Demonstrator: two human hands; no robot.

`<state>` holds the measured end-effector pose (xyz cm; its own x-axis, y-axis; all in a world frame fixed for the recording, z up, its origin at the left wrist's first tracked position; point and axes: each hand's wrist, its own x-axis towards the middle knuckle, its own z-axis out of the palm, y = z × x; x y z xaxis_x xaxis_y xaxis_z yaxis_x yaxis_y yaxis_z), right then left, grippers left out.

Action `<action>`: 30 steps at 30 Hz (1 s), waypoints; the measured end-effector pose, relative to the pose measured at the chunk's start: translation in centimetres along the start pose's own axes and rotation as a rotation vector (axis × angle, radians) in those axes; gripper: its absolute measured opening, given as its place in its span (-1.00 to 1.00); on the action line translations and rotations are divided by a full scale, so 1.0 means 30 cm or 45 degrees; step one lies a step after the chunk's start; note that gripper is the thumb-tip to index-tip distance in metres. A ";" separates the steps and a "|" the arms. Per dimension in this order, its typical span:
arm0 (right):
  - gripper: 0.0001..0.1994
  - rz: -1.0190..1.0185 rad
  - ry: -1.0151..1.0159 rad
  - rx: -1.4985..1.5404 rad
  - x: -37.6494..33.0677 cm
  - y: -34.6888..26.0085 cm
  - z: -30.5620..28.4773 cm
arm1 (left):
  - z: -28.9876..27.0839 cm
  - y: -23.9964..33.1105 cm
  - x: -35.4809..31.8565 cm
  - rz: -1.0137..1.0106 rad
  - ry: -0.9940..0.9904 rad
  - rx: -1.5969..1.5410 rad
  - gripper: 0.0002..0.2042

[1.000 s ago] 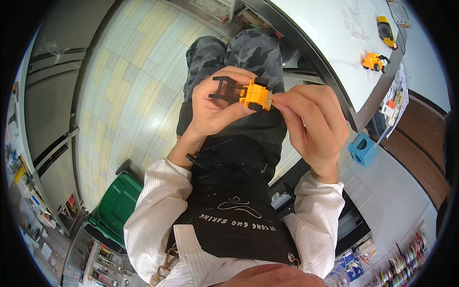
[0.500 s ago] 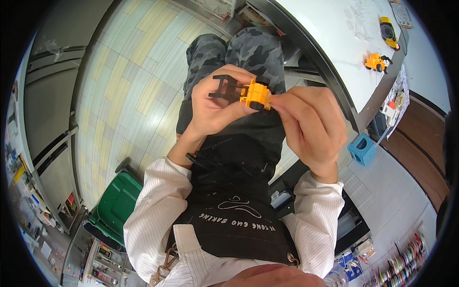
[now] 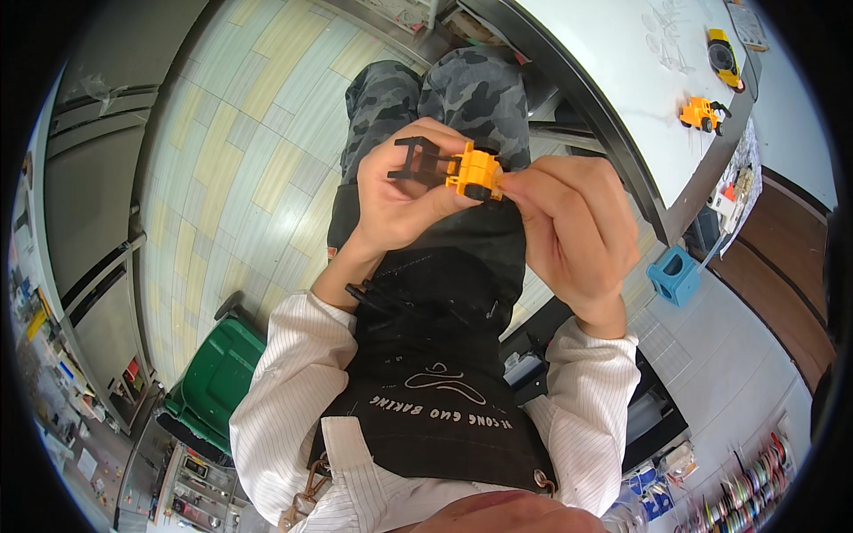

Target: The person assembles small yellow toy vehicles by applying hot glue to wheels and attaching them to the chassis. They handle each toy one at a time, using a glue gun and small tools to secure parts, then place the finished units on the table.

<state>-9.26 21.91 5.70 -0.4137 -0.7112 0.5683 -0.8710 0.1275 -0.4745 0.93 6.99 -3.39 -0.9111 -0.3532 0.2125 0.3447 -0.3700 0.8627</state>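
Both hands, left hand [image 3: 404,200] and right hand [image 3: 573,226], pinch one yellow toy forklift [image 3: 458,169]; two more toy vehicles [image 3: 702,113] (both yellow) sit on the white worktop [image 3: 613,62], above tiled floor [image 3: 240,160].

Floor [image 3: 240,151] — pale green and yellow tiles. White table [image 3: 613,80] stands at upper right. Blue box [image 3: 673,275] sits below the table's edge. Green bin [image 3: 218,377] — far lower left of the table, near grey cabinets [image 3: 84,213].

A white table [image 3: 613,71] at two o'clock holds a small orange toy truck [image 3: 702,113]; a green plastic bin [image 3: 218,382] sits at seven o'clock, and maybe a blue box [image 3: 673,275] at three.
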 end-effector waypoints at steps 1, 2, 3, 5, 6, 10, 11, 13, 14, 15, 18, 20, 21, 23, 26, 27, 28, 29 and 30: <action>-0.70 0.000 0.000 0.000 -0.001 0.001 -0.001 | 0.001 0.000 0.000 -0.004 0.000 -0.001 -0.61; -0.70 -0.002 0.000 0.002 -0.002 0.004 -0.001 | 0.001 0.001 0.000 -0.001 0.000 0.004 -0.61; -0.70 -0.005 0.001 0.005 -0.002 0.006 0.000 | 0.001 0.002 0.001 0.002 0.000 0.009 -0.61; -0.69 -0.007 0.002 0.010 -0.007 0.011 0.003 | 0.001 -0.003 0.001 0.001 0.003 0.011 -0.62; -0.69 -0.007 0.003 0.012 -0.008 0.012 0.004 | 0.000 -0.006 0.000 -0.002 0.007 0.010 -0.62; -0.75 0.032 -0.026 0.054 -0.002 0.009 0.001 | 0.007 -0.005 0.004 -0.065 0.074 -0.107 -0.61; -0.77 0.045 -0.041 0.074 0.002 0.009 -0.001 | -0.001 -0.008 0.004 -0.059 0.053 -0.162 -0.62; -0.74 0.285 -0.067 0.131 0.003 -0.020 -0.031 | -0.020 -0.017 -0.001 -0.047 0.013 -0.270 -0.61; -0.73 0.404 -0.082 0.160 0.002 -0.026 -0.044 | -0.021 -0.018 0.000 -0.045 0.028 -0.296 -0.62; -0.72 0.389 -0.057 0.173 -0.004 -0.013 -0.052 | -0.021 -0.018 0.000 -0.043 0.043 -0.322 -0.62; -0.73 0.401 0.022 0.182 -0.024 0.011 -0.074 | -0.007 -0.004 0.001 -0.109 0.134 -0.335 -0.60; -0.74 0.407 0.012 0.157 -0.034 0.016 -0.082 | -0.005 0.003 0.002 -0.144 0.151 -0.323 -0.58; -0.75 0.409 0.008 0.145 -0.038 0.019 -0.086 | -0.008 0.003 0.002 -0.146 0.128 -0.320 -0.57; -0.75 0.401 0.010 0.131 -0.042 0.020 -0.089 | -0.016 0.000 0.000 -0.140 0.083 -0.375 -0.57; -0.74 0.426 0.015 0.128 -0.044 0.023 -0.088 | -0.029 -0.013 -0.007 -0.138 0.053 -0.526 -0.59; -0.74 0.440 0.016 0.130 -0.044 0.026 -0.086 | -0.034 -0.018 -0.012 -0.149 0.062 -0.563 -0.60; -0.73 0.397 0.019 0.094 -0.046 0.028 -0.089 | -0.034 -0.018 -0.013 -0.157 0.067 -0.599 -0.60; -0.73 0.355 0.023 0.058 -0.049 0.035 -0.093 | -0.033 -0.017 -0.012 -0.149 0.081 -0.629 -0.61; -0.72 0.312 0.026 0.022 -0.053 0.041 -0.095 | -0.032 -0.015 -0.011 -0.141 0.096 -0.658 -0.61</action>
<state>-10.42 25.17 6.14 -0.6174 -0.6466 0.4481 -0.7393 0.2824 -0.6112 1.30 6.45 -4.28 -0.9360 -0.3420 0.0833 0.3314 -0.7768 0.5354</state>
